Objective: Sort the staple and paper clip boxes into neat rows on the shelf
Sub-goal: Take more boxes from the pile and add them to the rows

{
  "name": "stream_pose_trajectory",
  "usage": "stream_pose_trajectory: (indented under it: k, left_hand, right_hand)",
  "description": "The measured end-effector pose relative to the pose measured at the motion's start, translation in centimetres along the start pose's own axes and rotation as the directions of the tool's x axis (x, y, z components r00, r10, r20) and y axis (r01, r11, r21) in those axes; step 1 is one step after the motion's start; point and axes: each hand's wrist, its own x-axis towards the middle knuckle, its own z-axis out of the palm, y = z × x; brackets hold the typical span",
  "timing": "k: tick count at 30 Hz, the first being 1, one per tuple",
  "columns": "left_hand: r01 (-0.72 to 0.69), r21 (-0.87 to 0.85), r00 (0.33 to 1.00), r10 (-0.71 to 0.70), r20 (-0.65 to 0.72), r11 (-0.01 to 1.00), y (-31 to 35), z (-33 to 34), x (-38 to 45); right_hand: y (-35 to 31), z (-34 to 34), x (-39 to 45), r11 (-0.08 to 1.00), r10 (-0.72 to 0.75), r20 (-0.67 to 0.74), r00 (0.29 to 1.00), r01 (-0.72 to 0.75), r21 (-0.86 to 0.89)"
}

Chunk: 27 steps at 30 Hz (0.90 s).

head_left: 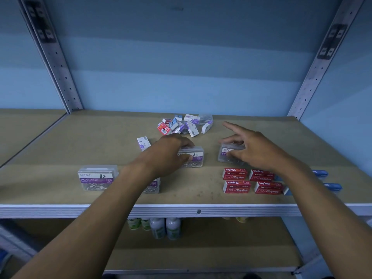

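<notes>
L hand (pixel 171 152) fingers (pixel 186 157) curled round a clear paper clip box (pixel 193 158) mid-shelf, thumb on its front, other fingers over the top back edge. R hand (pixel 255 152) – fingers spread apart and loose, index pointing fwd, thumb and lower fingers touching a 2nd clear clip box (pixel 227 155); can't tell if it truly grips. Front left: 1 more clear clip box (pixel 96 178), plus another (pixel 153 186) partly hidden under the L forearm. Front right – 4 red staple boxes (pixel 249 181) in a 2x2 block, blue boxes (pixel 322 174) beside them behind the R arm. Unsorted pile of small boxes (pixel 184 123) near the back of the shelf (pixel 60 150); 1 white-purple box (pixel 143 142) lies apart, just left of the L hand. Bottles (pixel 161 227) on the lower shelf.
</notes>
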Motion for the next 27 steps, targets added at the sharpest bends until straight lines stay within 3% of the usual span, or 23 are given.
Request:
stream_pose_trajectory:
  k: [7, 16, 27]
  left_hand:
    - [0.002, -0.021, 1.0, -0.002, -0.023, 1.0, -0.2, 0.0, 0.1]
    - [-0.009, -0.09, 0.993, -0.002, -0.121, 0.996, -1.9, -1.9, -0.7]
    - [0.116, -0.008, 0.98, -0.115, -0.16, 0.993, -8.8, -8.1, -6.1]
  right_hand:
    - [0.4, -0.3, 0.2, 1.0, -0.005, -0.067, 0.998, 0.007, 0.027]
    - [0.3, -0.8, -0.3, 0.993, 0.082, -0.08, 0.993, -0.088, -0.077]
    - [-8.6, 3.1, 1.8, 0.987, -0.12, -0.081, 0.989, 0.128, 0.094]
